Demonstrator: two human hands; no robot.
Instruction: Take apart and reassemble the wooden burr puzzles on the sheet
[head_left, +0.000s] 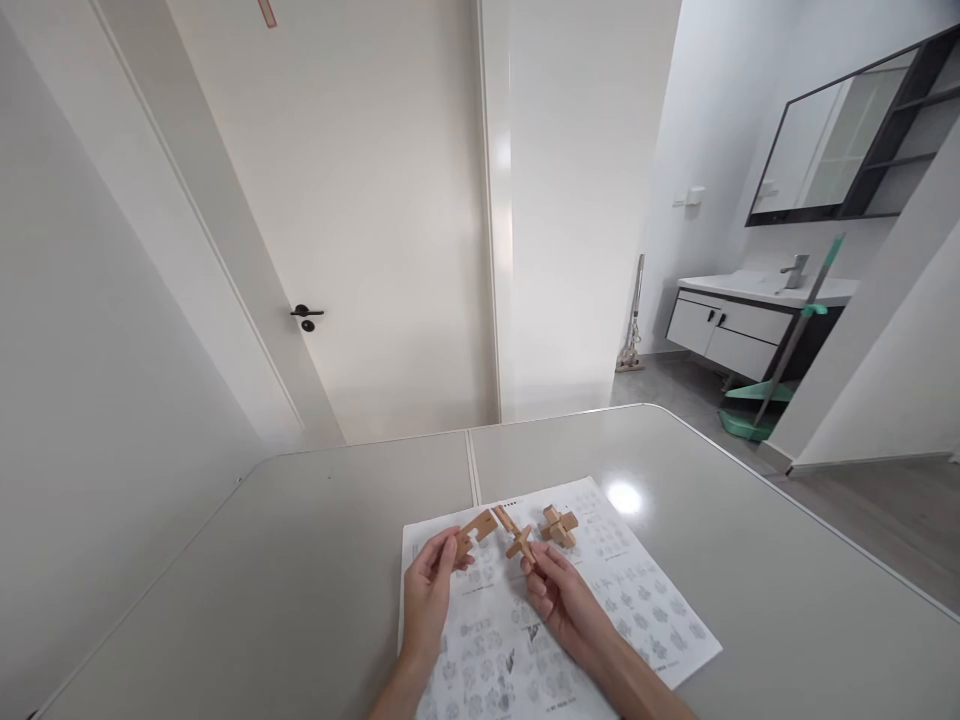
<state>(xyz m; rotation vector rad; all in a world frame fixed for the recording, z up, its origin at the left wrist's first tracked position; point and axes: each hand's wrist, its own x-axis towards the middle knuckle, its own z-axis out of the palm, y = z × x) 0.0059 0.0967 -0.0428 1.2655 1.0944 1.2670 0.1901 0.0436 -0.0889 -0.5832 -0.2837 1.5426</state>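
Note:
Between the thumb and fingers of my left hand [433,590] is a flat, notched wooden puzzle piece [478,528]. My right hand [555,592] pinches a few wooden puzzle pieces [517,540] joined in a cross, with a long stick pointing up and left. The two held parts are close together but look apart. Just beyond my right hand, an assembled wooden burr puzzle [559,524] sits on the printed instruction sheet [645,600]. Both hands are over this sheet, which shows small grey diagrams too blurred to read.
The sheet lies on a grey folding table [300,560] with a seam down its middle. Behind stands a white door [375,200] with a black handle. At right are a sink cabinet [727,325], a mop [634,330] and a green dustpan [750,425].

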